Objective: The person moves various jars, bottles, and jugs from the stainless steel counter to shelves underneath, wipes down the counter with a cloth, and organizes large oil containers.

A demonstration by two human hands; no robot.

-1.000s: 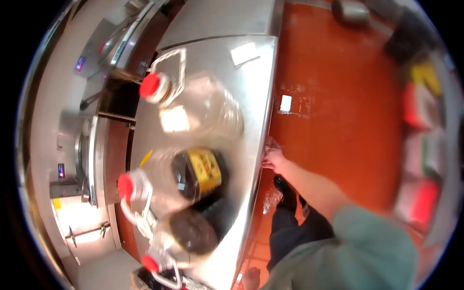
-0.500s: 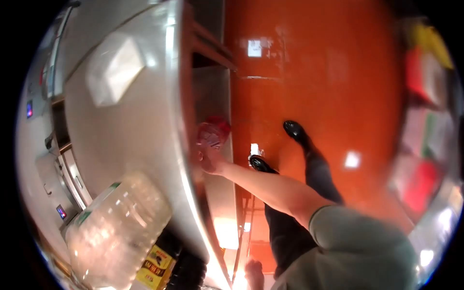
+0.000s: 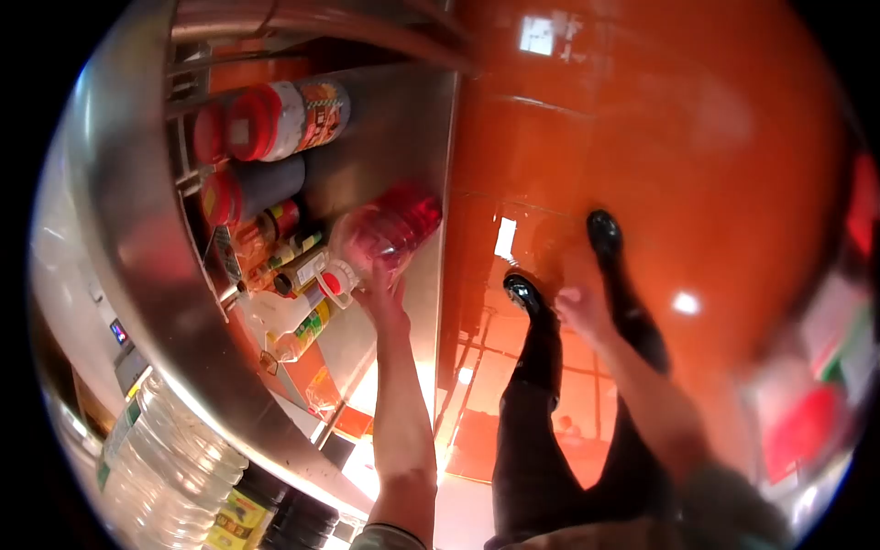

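My left hand [image 3: 385,293] is against the side of a large clear plastic jug [image 3: 356,236] near its neck, fingers closed on it. The jug lies on its side on the lower metal shelf [image 3: 339,183], its base toward the floor side, with red showing toward that end. Its white handle and red cap [image 3: 332,282] point toward the bottles deeper in. My right hand [image 3: 577,307] hangs over the floor, away from the shelf, fingers curled, slightly blurred, with nothing visible in it.
Red-lidded jars [image 3: 316,117] and several sauce bottles [image 3: 301,270] stand on the lower shelf. The counter's metal edge [image 3: 137,229] curves above it. Large clear bottles [image 3: 174,458] and a yellow-labelled dark one [image 3: 240,518] are at lower left. My shoes [image 3: 522,291] are on the orange floor.
The view has moved down to the lower shelf. My right hand has let go of the jug and drawn back over the floor; my left hand has come onto the jug.
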